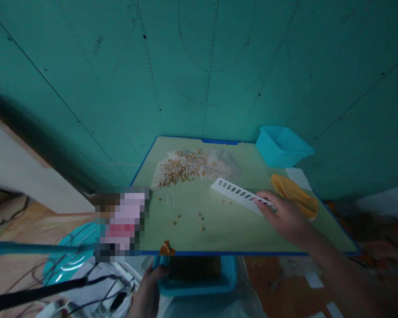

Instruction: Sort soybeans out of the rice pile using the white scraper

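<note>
Under your right hand (285, 216) lies one end of a white slotted strip (239, 195), a flat plastic piece with a row of oblong slots, set at a slant on a pale green board (219, 221) with a blue rim. Note that your fingers (263, 201) lie across the strip with the hand partly open; you cannot tell from this view whether they grip it or only press on it. Forward and left of the hand, on the board, find a heap of yellow grains (185, 167) spread over a pale powder (223, 161). Between the heap and the hand, loose grains (199, 221) lie scattered. Just beyond the right hand, locate a yellow cloth (293, 194), with a white paper (298, 177) past it and a teal box (281, 145) at the far corner of the board. Below the board's near edge, your left hand (147, 293) is closed on the corner of a blue tray (199, 287), which holds a dark, textured mass (195, 267). An orange scrap (165, 249) sits on the board's near rim, above the left hand. Left of the board, a pixelated patch (122, 223) hides whatever is there. Behind the board stands a teal wall (202, 75).
</note>
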Demonstrator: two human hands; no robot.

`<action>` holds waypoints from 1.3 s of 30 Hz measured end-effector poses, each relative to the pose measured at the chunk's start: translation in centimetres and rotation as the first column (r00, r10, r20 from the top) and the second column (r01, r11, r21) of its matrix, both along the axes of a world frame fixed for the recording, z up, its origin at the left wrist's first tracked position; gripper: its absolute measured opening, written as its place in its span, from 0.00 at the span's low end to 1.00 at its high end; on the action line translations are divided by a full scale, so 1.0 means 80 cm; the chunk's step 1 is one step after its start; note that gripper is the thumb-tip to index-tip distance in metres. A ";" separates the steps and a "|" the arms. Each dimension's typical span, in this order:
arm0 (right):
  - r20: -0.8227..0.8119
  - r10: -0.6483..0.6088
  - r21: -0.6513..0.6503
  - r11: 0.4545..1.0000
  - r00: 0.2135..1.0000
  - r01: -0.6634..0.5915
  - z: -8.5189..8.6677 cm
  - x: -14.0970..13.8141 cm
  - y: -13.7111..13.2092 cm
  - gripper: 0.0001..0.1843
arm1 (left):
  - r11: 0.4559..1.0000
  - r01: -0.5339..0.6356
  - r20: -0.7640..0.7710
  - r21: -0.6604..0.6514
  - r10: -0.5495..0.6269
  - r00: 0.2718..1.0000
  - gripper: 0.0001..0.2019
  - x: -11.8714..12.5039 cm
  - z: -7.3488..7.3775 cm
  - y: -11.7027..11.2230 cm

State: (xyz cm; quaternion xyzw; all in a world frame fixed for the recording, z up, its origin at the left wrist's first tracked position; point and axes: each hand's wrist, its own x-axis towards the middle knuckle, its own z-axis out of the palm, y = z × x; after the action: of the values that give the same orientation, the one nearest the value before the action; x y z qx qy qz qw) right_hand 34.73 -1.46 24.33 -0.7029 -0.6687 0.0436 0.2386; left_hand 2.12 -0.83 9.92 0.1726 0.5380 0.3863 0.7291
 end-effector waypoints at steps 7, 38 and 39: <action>-0.037 0.004 -0.012 1.000 0.999 -0.004 -0.006 -0.023 -0.014 0.15 | 0.996 -0.045 0.043 -0.079 0.049 0.998 0.13 0.008 0.017 -0.004; -0.832 -0.416 -0.425 0.903 0.368 0.060 -0.062 0.006 -0.046 0.21 | 0.994 0.021 0.152 -0.110 -0.004 0.988 0.18 0.046 0.041 -0.004; -0.831 -0.409 -0.432 0.901 0.377 0.025 -0.059 0.003 -0.047 0.20 | 0.995 0.017 0.144 -0.101 -0.002 0.990 0.19 0.045 0.042 -0.005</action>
State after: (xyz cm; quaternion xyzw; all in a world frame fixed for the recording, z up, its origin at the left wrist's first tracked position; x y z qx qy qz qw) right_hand 35.01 -5.26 19.60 -0.6780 -0.3111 0.5028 0.4367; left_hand 5.73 -1.23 13.25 0.1093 0.5024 0.3662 0.7756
